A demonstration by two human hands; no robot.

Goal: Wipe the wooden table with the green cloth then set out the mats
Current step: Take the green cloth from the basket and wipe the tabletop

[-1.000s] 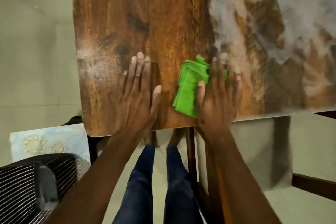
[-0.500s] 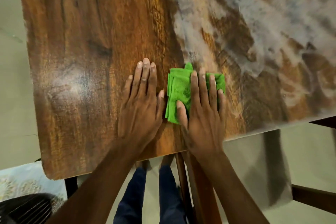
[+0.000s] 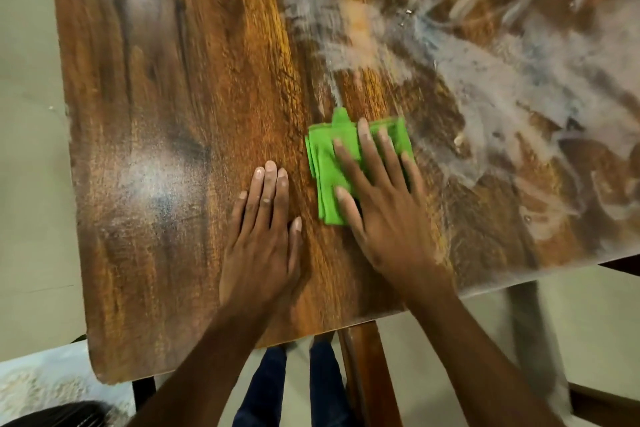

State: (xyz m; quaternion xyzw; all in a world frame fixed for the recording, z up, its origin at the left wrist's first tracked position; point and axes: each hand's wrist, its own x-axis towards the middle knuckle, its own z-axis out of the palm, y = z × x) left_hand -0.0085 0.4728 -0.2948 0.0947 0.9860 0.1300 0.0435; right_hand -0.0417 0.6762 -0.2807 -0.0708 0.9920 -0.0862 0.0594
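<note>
Cloth: green cloth (image 3: pixel 332 166), folded into a thick pad, lies flat on the wooden table (image 3: pixel 194 87) near its middle, at the edge of the pale residue.
Right hand: right hand (image 3: pixel 384 208) lies palm-down on the cloth, its straight fingers (image 3: pixel 367 146) spread over the top and the thumb on the cloth's near left corner; it presses rather than pinches.
Left hand: left hand (image 3: pixel 263 236) rests flat on bare wood just left of the cloth, fingers straight and close together, thumb out to the side, not touching the cloth.
Table surface: glossy brown grain on the left and centre; grey-white dusty smears (image 3: pixel 485 73) cover the right and far part, with a few small crumbs among them.
Mats: a pale patterned mat (image 3: pixel 45 381) shows at the lower left, off the table and partly hidden by its corner.
Below the table: legs in blue jeans (image 3: pixel 273 388) and a wooden table leg (image 3: pixel 363 367) over a light floor.
</note>
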